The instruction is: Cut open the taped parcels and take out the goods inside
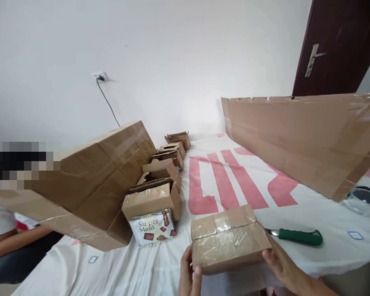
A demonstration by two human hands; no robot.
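A small taped cardboard box [228, 240] with a dark string across its top sits at the near edge of the cloth-covered table. My left hand [189, 273] grips its left side, with the thumb near the front lower corner. My right hand [285, 265] holds the opposite side, its thumb at the front right corner and the other fingers partly hidden behind the box. Just beyond my right hand lies a knife or similar tool with a green handle [300, 237]; the box and hand hide part of its blade.
Several opened small boxes [156, 201] form a row at left, with a "Super Meal" packet [152, 227] in front. A large carton [111, 176] stands beside them, a person [18, 238] behind it. A tall cardboard panel [296, 139] borders the right. The table cloth [172, 267] has pink lettering.
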